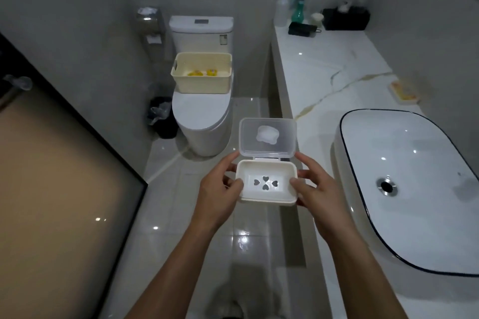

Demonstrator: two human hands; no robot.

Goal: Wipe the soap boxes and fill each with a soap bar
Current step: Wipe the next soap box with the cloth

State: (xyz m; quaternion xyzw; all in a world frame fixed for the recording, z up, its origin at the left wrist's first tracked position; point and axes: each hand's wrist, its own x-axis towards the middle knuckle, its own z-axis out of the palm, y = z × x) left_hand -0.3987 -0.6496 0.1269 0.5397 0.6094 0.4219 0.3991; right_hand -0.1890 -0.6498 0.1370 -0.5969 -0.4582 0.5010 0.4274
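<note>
Soap box (267,184), cream with its clear lid (267,137) hinged open toward twelve o'clock, sits mid-air above the floor, gripped at nine o'clock by the left hand (220,194) and three o'clock by the right hand (316,189); heart-shaped drain holes show inside.

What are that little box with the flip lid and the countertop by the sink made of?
The soap box looks like plastic: a matte cream base, and the lid is frosted and see-through. The countertop looks like polished marble or an imitation: glossy white with grey-gold veins.
</note>
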